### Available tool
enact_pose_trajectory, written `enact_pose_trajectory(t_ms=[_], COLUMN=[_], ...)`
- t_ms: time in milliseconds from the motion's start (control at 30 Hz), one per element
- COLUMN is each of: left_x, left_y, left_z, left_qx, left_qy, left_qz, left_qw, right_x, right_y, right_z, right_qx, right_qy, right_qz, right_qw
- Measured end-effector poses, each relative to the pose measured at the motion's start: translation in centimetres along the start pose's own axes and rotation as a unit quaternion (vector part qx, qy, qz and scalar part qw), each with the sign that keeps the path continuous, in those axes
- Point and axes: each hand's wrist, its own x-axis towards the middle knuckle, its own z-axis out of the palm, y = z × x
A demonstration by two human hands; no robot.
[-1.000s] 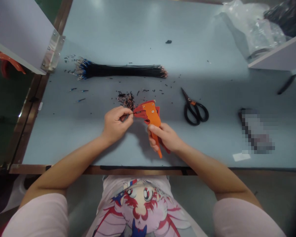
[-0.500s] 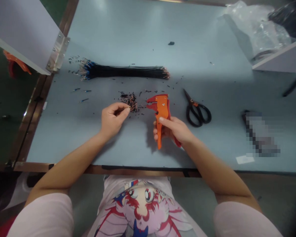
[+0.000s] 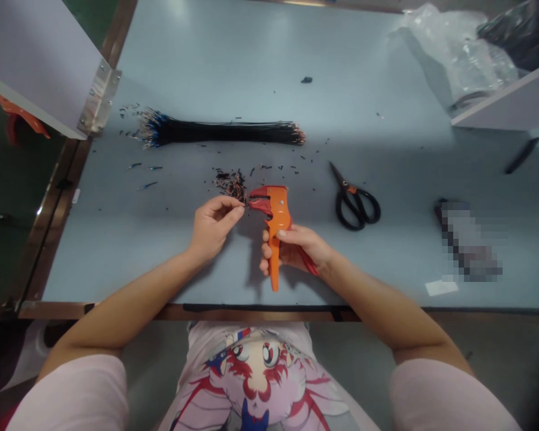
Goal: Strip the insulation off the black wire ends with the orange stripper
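Right hand (image 3: 291, 248) grips orange wire stripper (image 3: 276, 209), left hand (image 3: 213, 228) pinching.

Pale pink short sleeves on both arms, left sleeve (image 3: 67, 392) + right sleeve (image 3: 449, 395), loose, approx same shade as T-shirt (image 3: 251, 383). Large anime-style print on front: pink, red, navy, white. 2 bare forearms, 2 bare hands, left hand (image 3: 212, 230) + right hand (image 3: 291, 248).

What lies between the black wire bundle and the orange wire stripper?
Scattered black wire scraps on the blue-grey table, above the wire stripper, in the head view.
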Motion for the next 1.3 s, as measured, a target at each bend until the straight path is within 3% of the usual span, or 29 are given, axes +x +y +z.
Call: enact_pose_trajectory(t_ms=[200, 367, 533, 1300], left_x=[-1.6, -1.9, -2.1, -2.2], left_y=[0.0, 0.0, 0.4, -0.1], left_z=[0.8, 0.9, 0.9, 1.0], left_qx=[-0.013, -0.049, -0.089, -0.090], left_qy=[-0.081, -0.112, -0.140, -0.148], left_qz=[-0.004, -0.036, -0.022, -0.027], left_qw=[0.997, 0.992, 0.986, 0.985], right_x=[0.0, 0.1, 0.0, 0.2], right_y=[0.6, 0.9, 1.1, 1.2], right_z=[0.7, 1.2, 1.5, 1.4], right_qx=[0.016, 0.035, 0.043, 0.028], right_qy=[-0.035, -0.089, -0.113, -0.089], right_qz=[-0.014, -0.020, -0.025, -0.027], right_qw=[0.999, 0.995, 0.992, 0.995])
